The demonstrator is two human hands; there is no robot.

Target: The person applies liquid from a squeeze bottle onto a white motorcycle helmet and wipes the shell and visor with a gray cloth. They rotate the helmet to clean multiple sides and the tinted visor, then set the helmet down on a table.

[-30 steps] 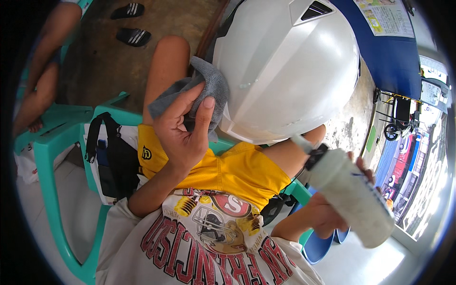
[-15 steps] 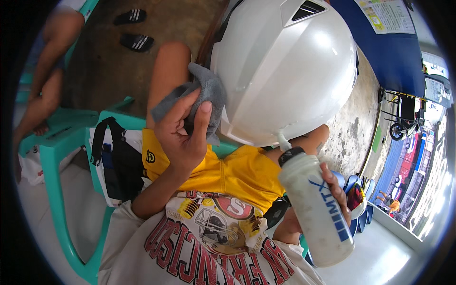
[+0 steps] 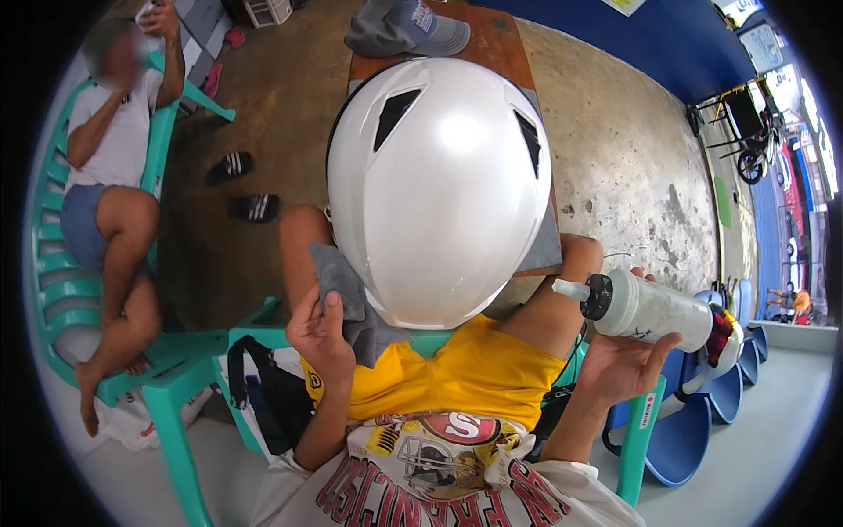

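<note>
A glossy white helmet [image 3: 439,202] with black vents stands in front of my lap, at the edge of a small table. My left hand [image 3: 323,338] pinches a grey cloth [image 3: 351,307], which hangs against the helmet's lower left side. Off to the right, my right hand [image 3: 619,364] holds a translucent squeeze bottle [image 3: 659,307] nearly level. Its black collar and pale spout point left, apart from the helmet. The palm supports the bottle from below, and fingertips show along its far side.
A grey cap [image 3: 408,28] lies on the wooden table [image 3: 492,35] behind the helmet. At the left a person [image 3: 118,132] sits on a green bench [image 3: 66,290]. A black bag [image 3: 263,395] hangs by my left side. Blue chairs [image 3: 680,448] stand at the right, slippers [image 3: 255,207] on the floor.
The bottle has moved right, away from the helmet, and turned from upright to nearly level. The helmet sits differently, with its vents now facing up. The left hand still holds the cloth beside it.
</note>
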